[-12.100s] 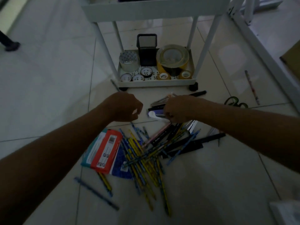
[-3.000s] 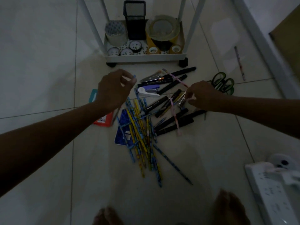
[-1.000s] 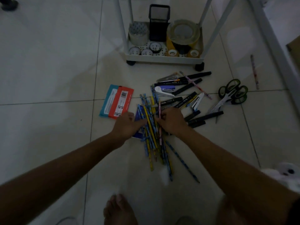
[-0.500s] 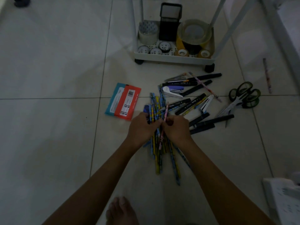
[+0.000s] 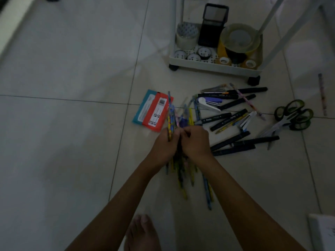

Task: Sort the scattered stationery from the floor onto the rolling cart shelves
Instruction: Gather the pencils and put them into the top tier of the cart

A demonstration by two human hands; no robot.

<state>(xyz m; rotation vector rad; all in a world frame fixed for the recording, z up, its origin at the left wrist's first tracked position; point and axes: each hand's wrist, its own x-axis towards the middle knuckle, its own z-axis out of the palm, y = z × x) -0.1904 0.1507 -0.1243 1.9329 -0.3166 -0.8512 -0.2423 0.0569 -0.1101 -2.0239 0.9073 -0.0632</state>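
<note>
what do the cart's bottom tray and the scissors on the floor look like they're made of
Cart tray: probably white painted metal or plastic; smooth matte walls, dotted, seemingly perforated base. Scissors: pale, likely metal blades; dark handle loops with greenish lining look like plastic or rubber. Dim light leaves both uncertain.

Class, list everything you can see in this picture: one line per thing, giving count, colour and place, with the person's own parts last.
Patterned pencils: a bundle, count unclear, blue and yellow, on the floor, gathered between both hands.
Black marker pens: several, right of the hands.
White-and-purple stapler: one, among the markers.
Green-handled scissors: seemingly two pairs, far right.
Red and teal flat packets: two, overlapping, left of the pencils.
Lone patterned pencil: one, far right.
White rolling cart: one, top; its bottom shelf holds tape rolls and a black box.
Left hand: grips the pencils.
Right hand: grips the pencils.
Bare foot: one, bottom edge.
</note>
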